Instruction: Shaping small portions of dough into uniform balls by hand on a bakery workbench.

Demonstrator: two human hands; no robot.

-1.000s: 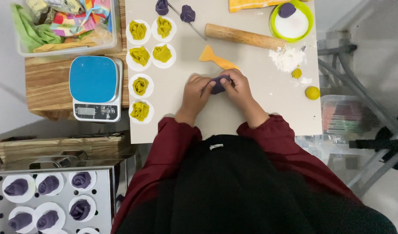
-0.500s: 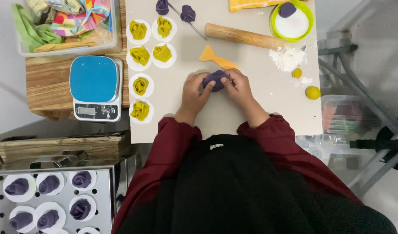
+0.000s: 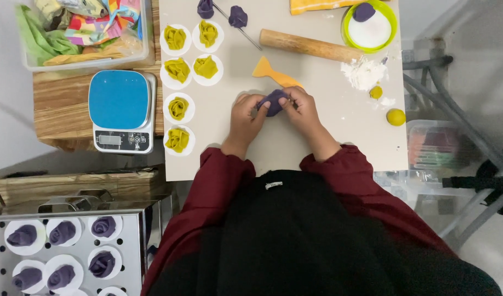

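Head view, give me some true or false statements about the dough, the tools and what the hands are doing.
1. Both hands, left hand and right hand, pinch a purple dough piece. True.
2. The rolling pin lies in the green bowl. False: it lies on the board, beside the bowl.
3. Six yellow dough flowers sit on white rounds left of the hands. True.
4. The scale has a red platform. False: it is blue.
5. The steel tray holds purple dough flowers. True.
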